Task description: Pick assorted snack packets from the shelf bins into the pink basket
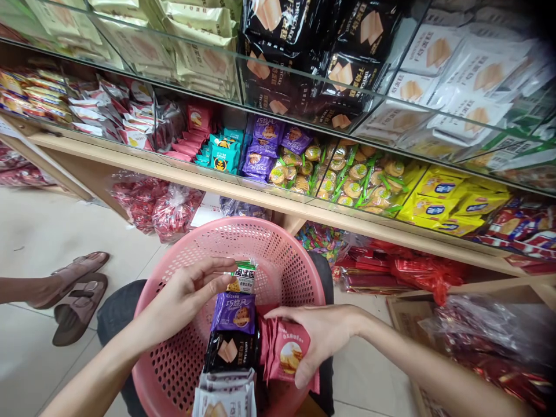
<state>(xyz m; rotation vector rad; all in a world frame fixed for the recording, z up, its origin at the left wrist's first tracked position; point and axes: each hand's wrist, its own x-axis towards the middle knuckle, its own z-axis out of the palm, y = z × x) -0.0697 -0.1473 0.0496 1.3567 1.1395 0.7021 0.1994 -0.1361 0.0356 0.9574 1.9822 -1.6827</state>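
Pale wooden shelving with glass dividers (269, 200) runs across the far side of the room, above white tiled flooring (26, 370). Near centre stands a round, pink, perforated plastic basket (299, 255).

Progress, as judged from the layout: arranging appears partly done. Four kinds lie in a line at the basket, from far to near: a small green-and-white plastic packet (244, 278), a square purple foil packet (234, 313), a square glossy black packet (230, 350) and several overlapping white packets (226, 394). What supports this line from beneath cannot be determined (the packets cover it).

Right hand (321, 330): closed around a batch of flat pink foil packets (291, 350), thumb on the near side and fingers on the far side. That batch is at the right of the line, just beside the black packet, and does not form part of it.

Left hand (186, 295): thumb and fingers part-spread at the left edge of the green-and-white packet; whether they pinch it cannot be told.

Outstanding: shelf bays at right hold yellow rectangular packets (443, 197) and round biscuits in clear wrappers (358, 172), neither matched in the visible line. Whether either is needed cannot be established.
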